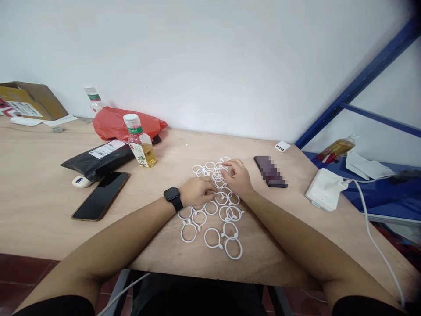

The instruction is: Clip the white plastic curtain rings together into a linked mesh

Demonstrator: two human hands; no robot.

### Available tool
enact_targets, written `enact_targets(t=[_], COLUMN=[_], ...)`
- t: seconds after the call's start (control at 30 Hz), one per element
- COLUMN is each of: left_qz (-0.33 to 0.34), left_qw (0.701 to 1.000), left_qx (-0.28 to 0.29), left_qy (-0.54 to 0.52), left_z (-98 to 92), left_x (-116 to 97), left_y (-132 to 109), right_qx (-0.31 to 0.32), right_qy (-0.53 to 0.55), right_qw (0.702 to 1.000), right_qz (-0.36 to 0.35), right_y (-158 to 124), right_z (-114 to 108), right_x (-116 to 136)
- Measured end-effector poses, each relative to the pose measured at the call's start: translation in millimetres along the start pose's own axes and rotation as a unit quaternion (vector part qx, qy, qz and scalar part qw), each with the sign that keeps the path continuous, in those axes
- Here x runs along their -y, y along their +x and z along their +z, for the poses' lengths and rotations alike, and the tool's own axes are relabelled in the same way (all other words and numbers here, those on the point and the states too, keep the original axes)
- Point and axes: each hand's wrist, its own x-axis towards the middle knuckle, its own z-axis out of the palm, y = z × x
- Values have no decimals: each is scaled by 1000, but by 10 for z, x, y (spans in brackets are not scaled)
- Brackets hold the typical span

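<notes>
Many thin white plastic rings (188, 232), each with a small tab on its edge, lie spread over the wooden table (158, 250) between my forearms. Toward the back they overlap in a denser cluster. My left hand (198, 191), with a black watch on its wrist, rests low over the left side of the rings. Its fingers are bent, with a small gap between thumb and forefinger. Farther back, my right hand (238, 176) is over the right side of the cluster, thumb and fingers apart. Nothing held shows in either hand; the hands partly cover some rings.
Left of the rings are a phone (101, 196), a black parcel (98, 158), a drink bottle (143, 147) and a red bag (113, 123). To the right lie a second phone (270, 171) and a white charging device (326, 188) with a cable. Blue metal bars (358, 70) rise behind.
</notes>
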Motion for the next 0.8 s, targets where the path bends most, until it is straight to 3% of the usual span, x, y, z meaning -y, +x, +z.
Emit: enact_targets(t=[0.17, 0.33, 0.5, 0.8], left_qz=[-14, -81, -90, -42], left_qw=[998, 980, 957, 962], left_qx=[-30, -126, -236, -226], left_qy=[-46, -127, -143, -150], left_z=[-4, -6, 4, 3], left_x=[-5, -4, 34, 43], left_y=[-6, -24, -7, -6], right_qx=[-6, 55, 117, 106], right_qy=[42, 89, 85, 60], right_qw=[998, 985, 972, 972], right_qz=[-41, -140, -184, -200], right_y=[-23, -59, -90, -99], right_z=[-15, -45, -39, -18], right_x=[12, 39, 52, 36])
